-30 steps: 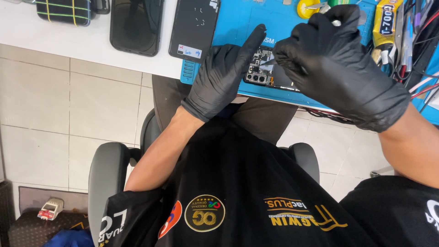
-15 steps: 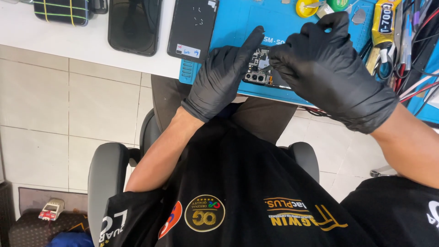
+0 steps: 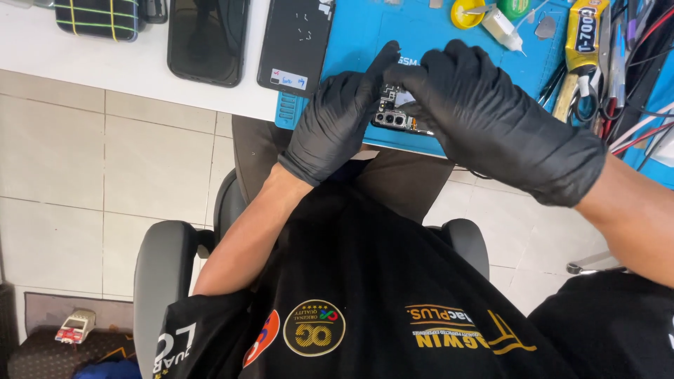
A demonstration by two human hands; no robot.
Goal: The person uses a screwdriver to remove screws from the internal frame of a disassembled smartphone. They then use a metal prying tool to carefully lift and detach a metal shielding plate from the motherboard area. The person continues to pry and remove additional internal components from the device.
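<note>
Opened phone (image 3: pixel 393 116): lying on blue mat (image 3: pixel 428 28), camera modules showing.
Left hand (image 3: pixel 340 123): pressing down on phone, fingers together.
Right hand (image 3: pixel 491 116): covering phone; grip, cannot tell.
Back cover (image 3: pixel 295 42): resting left of mat.

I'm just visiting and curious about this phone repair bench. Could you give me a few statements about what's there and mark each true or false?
1. Both hands, the left hand and the right hand, wear black gloves. True.
2. The opened phone lies on a red mat. False: the work mat is blue.
3. A dark phone lies screen up on the white table, left of the mat. True.
4. The right hand holds a screwdriver upright. False: no screwdriver shows in it; its fingers bend down over the opened phone.
5. The floor is tiled. True.
</note>
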